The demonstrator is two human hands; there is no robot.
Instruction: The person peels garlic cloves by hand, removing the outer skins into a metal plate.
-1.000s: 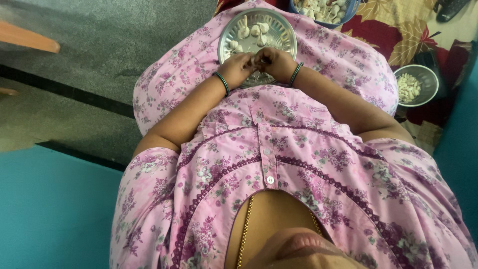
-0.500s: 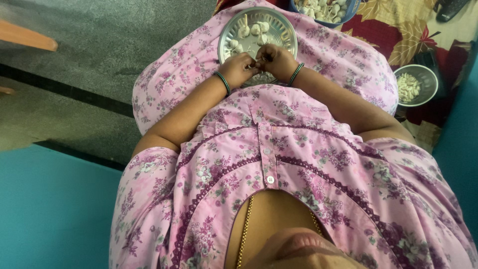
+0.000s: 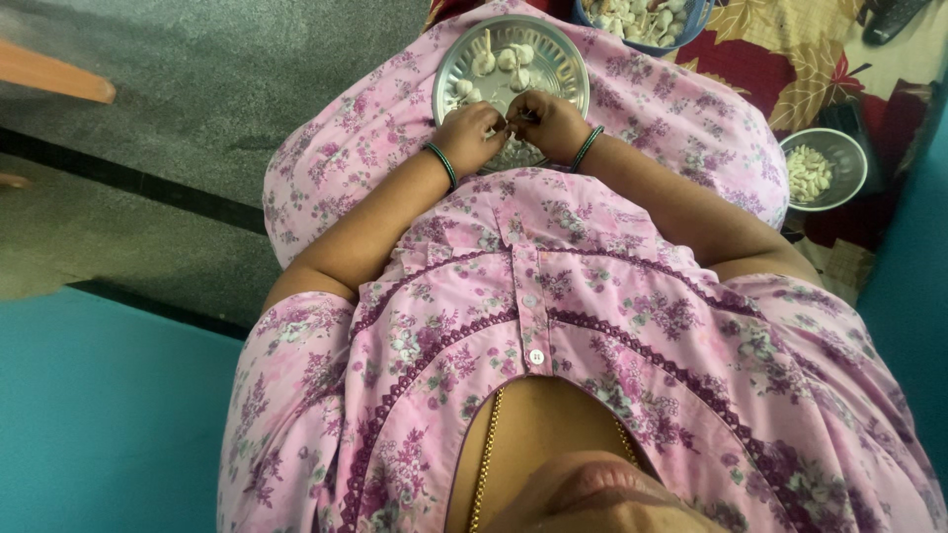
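Nearest is the soft pink floral dress (image 3: 553, 296), its cotton trimmed with dark purple lace and small round buttons. Past it, both wrists carry thin dark green bangles. The left hand (image 3: 472, 133) and right hand (image 3: 553, 123) meet knuckle to knuckle over the lap, and the fingertips of both are pinched on a small pale garlic clove (image 3: 514, 120). The clove sits right between them, at 3 o'clock from the left hand. Under the hands lies a round, shiny ribbed steel plate (image 3: 565, 61) with a few knobbly whole cloves at its 12 o'clock. Farther off, at 1 o'clock, is a blue bowl (image 3: 691, 22) of unpeeled garlic. At 3 o'clock a small steel bowl (image 3: 847, 148) holds smooth peeled cloves. Since a second ago the hands have barely shifted, still pinched together.
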